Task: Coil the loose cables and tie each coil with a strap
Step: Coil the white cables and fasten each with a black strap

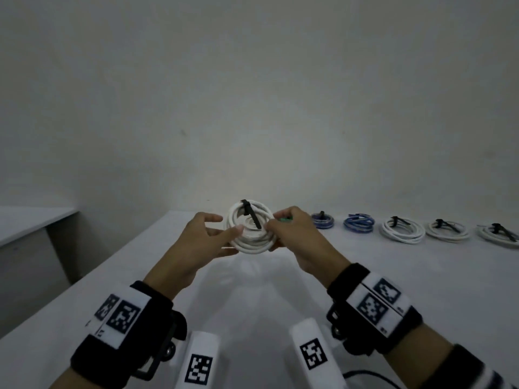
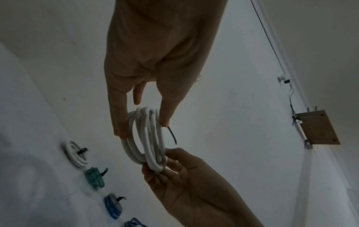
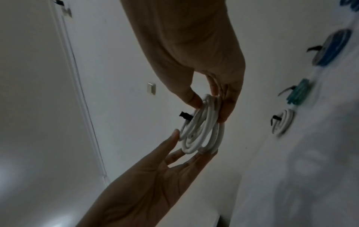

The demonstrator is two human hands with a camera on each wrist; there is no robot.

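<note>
A white cable coil is held upright in the air above the white table, between both hands. A black strap wraps its top, and the strap's tail hangs down across the coil's face. My left hand pinches the coil's left side between thumb and fingers, as the left wrist view shows for the left hand and coil. My right hand pinches the right side near the strap tail. In the right wrist view the right hand grips the coil beside the strap buckle.
A row of strapped coils lies along the table's far right: two blue coils and three white coils. A green coil peeks from behind my right hand. A lower ledge stands left.
</note>
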